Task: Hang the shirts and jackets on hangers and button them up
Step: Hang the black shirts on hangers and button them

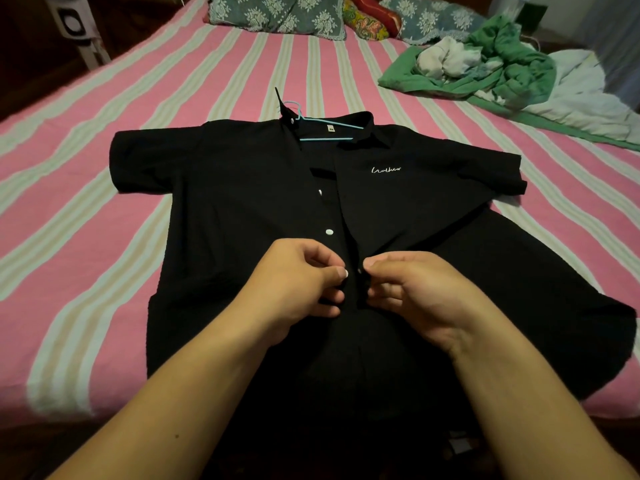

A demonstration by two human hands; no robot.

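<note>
Hands meet at the front opening of a black shirt (242, 209) laid flat on a bed (86, 188) w/ pink-and-pale striped cover. Left hand (294, 285) has thumb and fingers curled, pinching the shirt's left-side edge; right hand (412, 289) pinches the opposite edge, thumbs nearly touching across the gap. A small white button (359, 270) shows between the two thumbs; can't tell if it's through its hole. Just beyond the hands, two more white buttons (329, 232) sit undone along the same edge, shirt front open above them. Farther out, a light blue hanger (325, 131) sits inside the collar, hook poking past it. Chest on the right hand's side carries white script lettering. Well beyond the right hand, a heap of green and white clothes (491, 64); pillows (277, 12) at the far end.
</note>
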